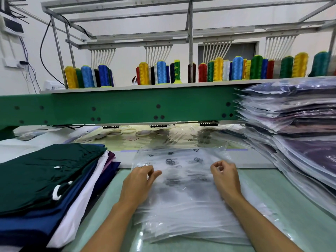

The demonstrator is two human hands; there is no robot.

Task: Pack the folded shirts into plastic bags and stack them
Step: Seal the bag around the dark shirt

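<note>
Head view: a pile of empty plastic bags (pixel 190 220) is seen flat on the pale table (pixel 283 188), with both hands laid on its far half.
Top bag (pixel 181 160): its far edge is raised off the pile and blurred, toward 12 o'clock.
Left hand (pixel 140 180): thumb and curled fingers are closed in a pinch on the top bag's film at its 9 o'clock side.
Right hand (pixel 225 177): the fingers are curled tight at the 3 o'clock side, and film appears to be gathered in them.
Folded shirts (pixel 45 175): piled at 9 o'clock from the bags, dark green on top, not yet touched.
Packed stack (pixel 300 133): bagged shirts are heaped high at 3 o'clock.
Background: a green beam (pixel 118 106) and thread cones (pixel 160 71) are set at 12 o'clock.
Handling: the film is judged very light, limp and slippery, and likely to cling to the bag below. It is best taken by the open mouth edge, one layer pinched per hand. The shirts are judged soft and are best supported from beneath so the fold is kept.
</note>
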